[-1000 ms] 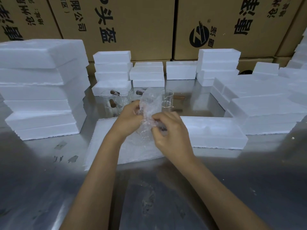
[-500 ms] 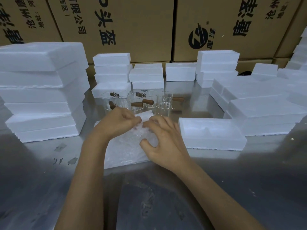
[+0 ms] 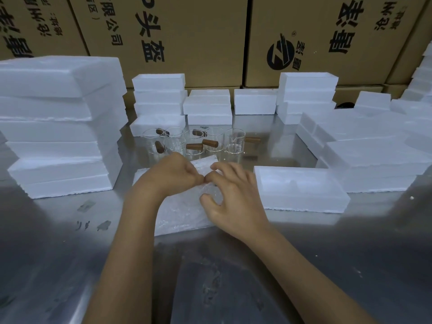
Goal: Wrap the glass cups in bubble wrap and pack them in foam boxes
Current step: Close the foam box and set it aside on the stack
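Note:
A bubble-wrapped glass cup (image 3: 211, 191) lies low on the stack of bubble wrap sheets (image 3: 180, 213) in the middle of the steel table. My left hand (image 3: 174, 175) grips its far left side with curled fingers. My right hand (image 3: 230, 195) holds its right side, thumb underneath and fingers curled over the top. Behind my hands stand several clear glass cups with brown wooden handles (image 3: 214, 142). An open foam box (image 3: 299, 190) sits just right of my right hand.
Tall foam stacks (image 3: 58, 127) rise at the left, and smaller foam boxes (image 3: 159, 99) line the back. More foam pieces (image 3: 374, 148) pile up at the right. Cardboard cartons (image 3: 187, 38) form the back wall. The steel table (image 3: 222, 277) stretches toward me.
The wrapped cup was held upright above the sheets a second ago. Both hands have since lowered it onto the bubble wrap stack and pressed the wrap in around it.

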